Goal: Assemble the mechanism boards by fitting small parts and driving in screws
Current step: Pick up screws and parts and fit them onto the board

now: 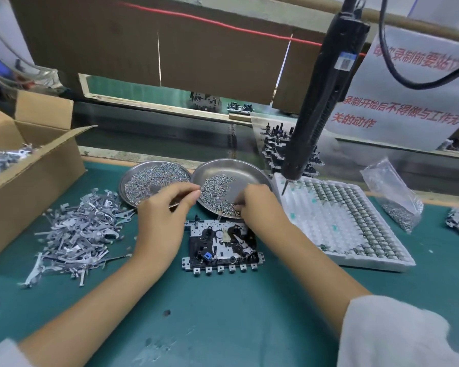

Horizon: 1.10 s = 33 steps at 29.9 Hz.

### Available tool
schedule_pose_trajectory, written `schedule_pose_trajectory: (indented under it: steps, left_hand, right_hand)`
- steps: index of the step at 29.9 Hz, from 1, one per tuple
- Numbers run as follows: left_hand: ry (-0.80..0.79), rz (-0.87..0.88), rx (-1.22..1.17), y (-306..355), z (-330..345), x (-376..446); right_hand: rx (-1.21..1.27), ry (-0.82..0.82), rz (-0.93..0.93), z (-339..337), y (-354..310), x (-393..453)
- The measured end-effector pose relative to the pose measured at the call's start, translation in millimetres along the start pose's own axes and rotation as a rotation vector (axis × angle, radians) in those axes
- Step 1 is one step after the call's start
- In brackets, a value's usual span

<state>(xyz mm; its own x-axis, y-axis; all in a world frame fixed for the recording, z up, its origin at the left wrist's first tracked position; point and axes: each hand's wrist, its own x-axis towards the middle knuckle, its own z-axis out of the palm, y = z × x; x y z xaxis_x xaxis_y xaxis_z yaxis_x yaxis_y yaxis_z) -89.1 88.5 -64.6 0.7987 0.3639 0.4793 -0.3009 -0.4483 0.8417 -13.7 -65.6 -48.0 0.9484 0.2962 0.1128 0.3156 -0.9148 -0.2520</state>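
A black and silver mechanism board [223, 245] lies on the green mat in front of me. Just behind it stand two round steel dishes of small screws, the left dish [154, 181] and the right dish [231, 192]. My left hand [164, 218] hovers between the dishes with thumb and forefinger pinched together near the right dish's rim; what it pinches is too small to see. My right hand [260, 207] reaches into the right dish, its fingertips curled down among the screws. An electric screwdriver [316, 112] hangs above the tray at the right.
A heap of grey metal levers [82, 234] lies at left, beside an open cardboard box [29, 165] with more. A white tray of small parts [339, 223] sits at right, with a plastic bag of screws [392, 194] behind it. More boards are stacked at the back [278, 147].
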Motion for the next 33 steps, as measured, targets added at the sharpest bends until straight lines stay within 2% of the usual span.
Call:
schedule_pose_trajectory:
  steps: [5,10,13,19,22,27,33]
  left_hand:
    - [-0.036,0.035,-0.023,3,5,-8]
    - [-0.046,0.031,-0.087,4,8,-14]
    - [-0.060,0.039,-0.116,3,10,-16]
    - [-0.072,0.060,-0.124,-1,13,-18]
    - [-0.085,0.060,-0.144,-2,13,-18]
    - [-0.120,0.121,-0.170,0,14,-20]
    - [-0.148,0.146,-0.200,3,14,-22]
  right_hand:
    - [0.100,0.077,-0.008,0,8,-3]
    - [0.421,0.247,0.000,-6,13,-19]
    - [0.578,0.293,0.045,-6,17,-25]
    - [0.634,0.318,0.063,-6,20,-28]
    - [0.842,0.272,0.079,-6,17,-33]
    - [1.299,0.058,0.047,-7,8,-51]
    - [1.404,-0.026,-0.038,1,5,-56]
